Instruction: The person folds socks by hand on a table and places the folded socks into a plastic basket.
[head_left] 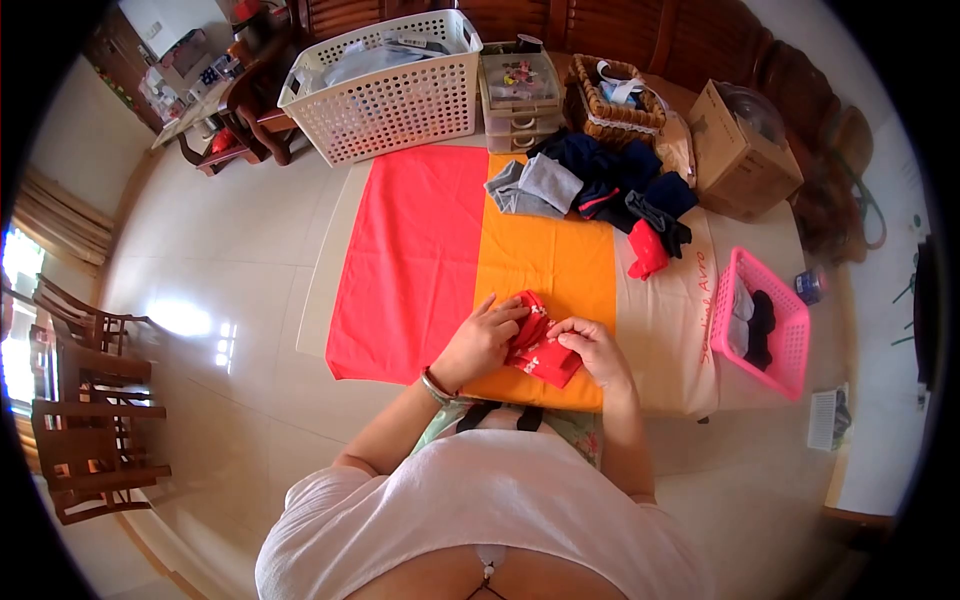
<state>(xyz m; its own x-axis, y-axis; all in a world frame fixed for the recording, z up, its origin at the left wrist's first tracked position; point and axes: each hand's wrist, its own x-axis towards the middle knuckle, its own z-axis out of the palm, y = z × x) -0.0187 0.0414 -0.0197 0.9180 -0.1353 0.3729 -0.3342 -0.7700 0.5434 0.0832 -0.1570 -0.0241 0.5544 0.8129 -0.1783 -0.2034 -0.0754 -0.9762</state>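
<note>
Your left hand [482, 340] and right hand [590, 348], fingers clamped on red garment [537, 345] over orange cloth [545, 255]. Clothes pile [600, 185] beyond, pink basket [775, 330] right, well apart.

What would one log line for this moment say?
left hand: holds red garment | right hand: holds same garment | surface: orange cloth | nearby: clothes pile, pink basket

**One head-worn view, looking steeply down**

A single wide, fisheye camera sits on the person's head and faces forward and down. The desk [660, 330] lies close below the lens, the person's chest fills the lower edge, and the far baskets curve away; the dark corners probably hide the room's edges.
</note>
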